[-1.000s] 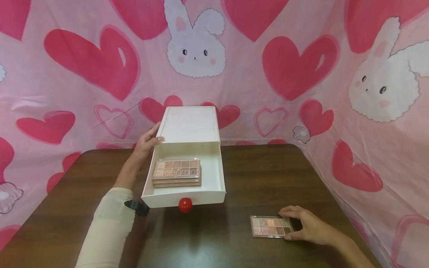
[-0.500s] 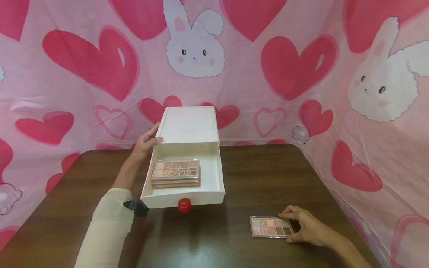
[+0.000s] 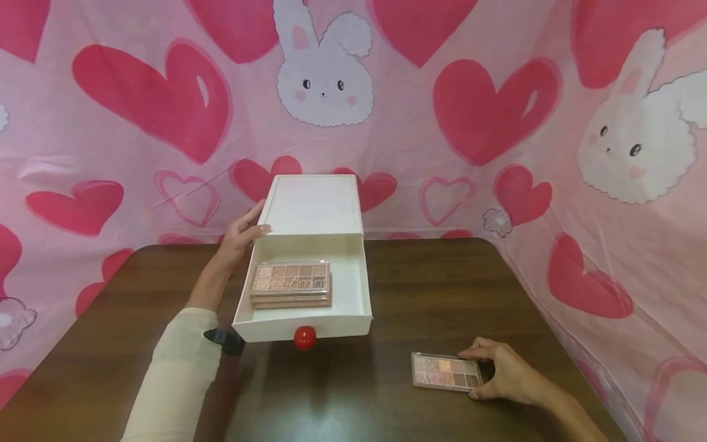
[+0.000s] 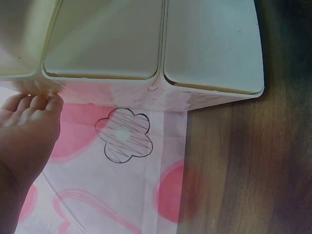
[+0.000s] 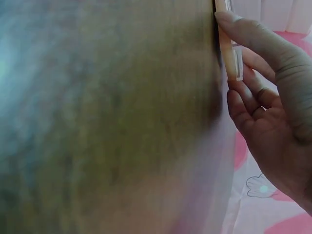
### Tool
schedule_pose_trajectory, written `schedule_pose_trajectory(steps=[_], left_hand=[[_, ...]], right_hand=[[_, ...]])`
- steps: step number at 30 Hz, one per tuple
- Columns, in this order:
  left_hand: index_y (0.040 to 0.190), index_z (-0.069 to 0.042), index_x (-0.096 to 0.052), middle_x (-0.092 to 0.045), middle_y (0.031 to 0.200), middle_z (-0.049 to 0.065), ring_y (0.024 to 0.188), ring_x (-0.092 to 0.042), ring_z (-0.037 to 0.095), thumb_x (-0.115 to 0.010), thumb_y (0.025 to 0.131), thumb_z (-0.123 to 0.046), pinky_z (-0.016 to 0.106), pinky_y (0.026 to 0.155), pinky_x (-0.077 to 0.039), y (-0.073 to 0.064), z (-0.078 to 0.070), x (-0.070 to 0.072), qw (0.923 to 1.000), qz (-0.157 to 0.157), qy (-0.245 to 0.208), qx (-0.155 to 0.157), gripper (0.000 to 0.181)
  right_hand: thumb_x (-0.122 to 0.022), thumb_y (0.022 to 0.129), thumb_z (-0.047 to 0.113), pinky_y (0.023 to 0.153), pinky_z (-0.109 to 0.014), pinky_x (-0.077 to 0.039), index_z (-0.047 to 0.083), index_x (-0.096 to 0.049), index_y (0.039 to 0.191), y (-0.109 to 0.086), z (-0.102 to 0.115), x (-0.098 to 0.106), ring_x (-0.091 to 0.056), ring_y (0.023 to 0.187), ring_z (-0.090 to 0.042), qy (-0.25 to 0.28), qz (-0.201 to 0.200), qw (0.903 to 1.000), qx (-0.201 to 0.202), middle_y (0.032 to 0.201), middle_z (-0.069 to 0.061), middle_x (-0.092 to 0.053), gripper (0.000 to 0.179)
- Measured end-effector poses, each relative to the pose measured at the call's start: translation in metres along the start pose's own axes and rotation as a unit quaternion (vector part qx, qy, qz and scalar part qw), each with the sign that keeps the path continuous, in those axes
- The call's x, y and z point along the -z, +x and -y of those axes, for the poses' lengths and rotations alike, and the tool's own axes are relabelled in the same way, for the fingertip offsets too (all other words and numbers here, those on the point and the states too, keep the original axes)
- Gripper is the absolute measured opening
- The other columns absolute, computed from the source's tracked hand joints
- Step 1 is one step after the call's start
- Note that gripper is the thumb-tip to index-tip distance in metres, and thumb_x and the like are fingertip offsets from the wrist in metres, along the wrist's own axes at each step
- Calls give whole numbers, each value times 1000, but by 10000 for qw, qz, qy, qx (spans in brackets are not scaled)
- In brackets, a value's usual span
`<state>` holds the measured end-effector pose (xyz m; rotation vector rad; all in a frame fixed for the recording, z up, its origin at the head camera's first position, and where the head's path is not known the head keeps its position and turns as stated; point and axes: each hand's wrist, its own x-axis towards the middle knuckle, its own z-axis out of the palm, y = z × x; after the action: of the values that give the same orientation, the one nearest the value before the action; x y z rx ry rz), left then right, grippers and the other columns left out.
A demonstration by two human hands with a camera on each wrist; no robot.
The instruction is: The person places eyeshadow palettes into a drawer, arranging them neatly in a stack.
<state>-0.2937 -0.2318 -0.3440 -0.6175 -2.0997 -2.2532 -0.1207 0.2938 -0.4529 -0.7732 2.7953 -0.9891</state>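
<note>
A white drawer box (image 3: 312, 205) stands on the table with its top drawer (image 3: 350, 294) pulled out. A red ball knob (image 3: 305, 337) is on the drawer's front. Inside, at the left, lies a small stack of eyeshadow palettes (image 3: 289, 282) with clear lids. My left hand (image 3: 237, 244) rests against the box's left side, thumb at its upper front edge; the left wrist view shows its fingers (image 4: 40, 103) touching the side. At the right, my right hand (image 3: 510, 373) pinches the right end of another eyeshadow palette (image 3: 442, 371) between thumb and fingers, low at the table.
The brown wooden table (image 3: 436, 288) extends around the box. A pink cloth (image 3: 403, 129) with hearts and rabbits hangs behind it and along the sides. The open drawer juts toward me over the table. A dark strap (image 3: 225, 339) is around my left wrist.
The palette in my right hand is now slightly tilted, its left end a little higher, with the hand still on its right end. My left hand and the drawer stay put.
</note>
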Motion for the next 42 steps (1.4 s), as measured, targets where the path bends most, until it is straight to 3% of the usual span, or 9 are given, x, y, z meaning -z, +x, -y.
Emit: schedule_pose_trajectory(steps=[9,17,25,33,42], left_hand=[[161,2,-14,-12,170,21,122,-44,-3,-42,92,-2,8,96,-46,2,-2,-1,10000,-9,-4,-28,75],[160,4,-15,-11,170,24,119,-46,-5,-43,92,-2,8,94,-47,1,-2,-1,9999,2,5,-130,74],[162,0,-15,-13,170,21,124,-42,-1,-43,92,-4,8,95,-46,2,-3,-1,10000,9,82,-26,75],[161,2,-15,-11,170,22,120,-45,-5,-44,93,-3,8,94,-46,-1,-4,0,10000,-22,30,-27,74],[161,0,-16,-12,171,17,129,-39,3,-44,93,-5,8,96,-45,-1,-2,0,9998,32,179,21,74]], right_hand=[[-93,67,27,78,-17,-44,7,-75,116,7,5,9,-49,89,5,86,-237,9996,136,92,15,-59,56],[-94,66,31,83,-19,-45,13,-76,116,15,17,22,-50,92,4,-205,-371,9991,47,93,16,-58,56],[-94,66,27,82,-20,-44,15,-77,114,27,30,32,-50,90,2,-164,-619,9978,188,91,17,-58,53],[-95,65,25,81,-24,-45,15,-77,114,45,41,45,-52,88,2,-304,-812,9956,368,90,18,-59,53],[-94,67,20,80,-22,-43,17,-77,114,58,57,63,-52,86,-1,-289,-1032,9922,640,87,15,-58,50]])
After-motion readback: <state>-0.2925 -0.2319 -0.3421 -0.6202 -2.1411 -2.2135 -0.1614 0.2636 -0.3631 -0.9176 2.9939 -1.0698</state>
